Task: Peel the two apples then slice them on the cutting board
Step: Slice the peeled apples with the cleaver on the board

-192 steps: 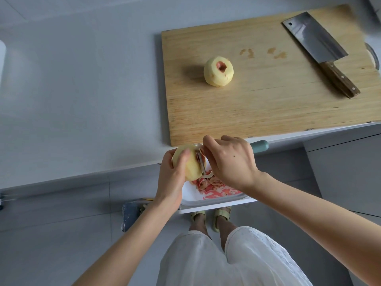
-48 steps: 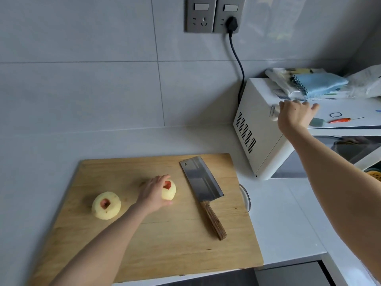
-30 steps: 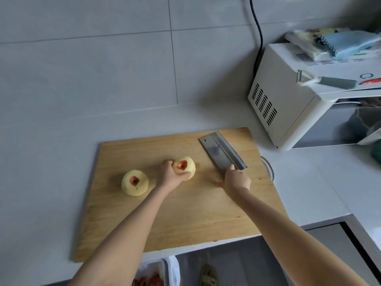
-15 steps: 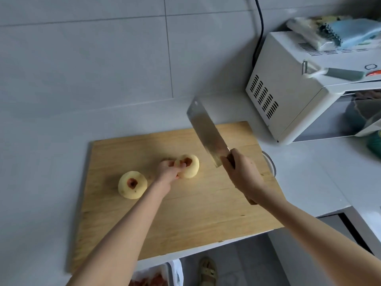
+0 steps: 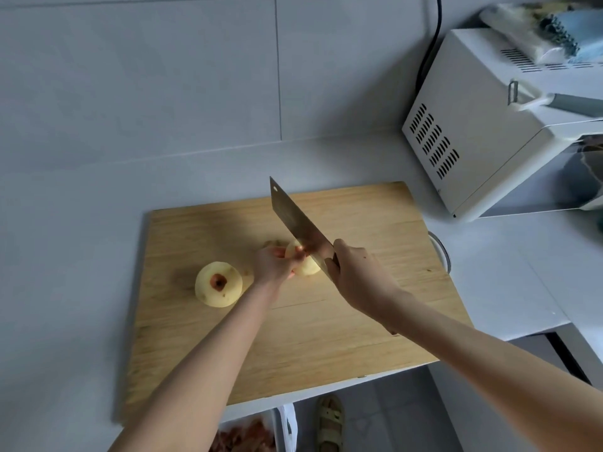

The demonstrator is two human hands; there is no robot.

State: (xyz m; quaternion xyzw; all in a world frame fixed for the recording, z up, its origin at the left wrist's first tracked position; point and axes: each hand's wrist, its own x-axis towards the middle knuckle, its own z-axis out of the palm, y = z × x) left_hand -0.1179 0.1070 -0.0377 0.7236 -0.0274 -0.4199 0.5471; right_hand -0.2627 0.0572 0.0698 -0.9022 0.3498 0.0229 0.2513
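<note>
A wooden cutting board lies on the grey counter. One peeled apple with a reddish stem hollow sits on the board's left half. My left hand holds a second peeled apple near the board's middle. My right hand grips the handle of a cleaver. Its blade slants up and to the left, with the edge resting on top of the held apple. The handle is hidden inside my fist.
A white microwave stands at the right with a peeler and folded cloths on top. A black cable runs up the tiled wall. Below the counter edge sits a bin of red peelings.
My right hand put the peeler on the microwave, took up the cleaver from the board and brought the blade down onto the apple that my left hand holds.
</note>
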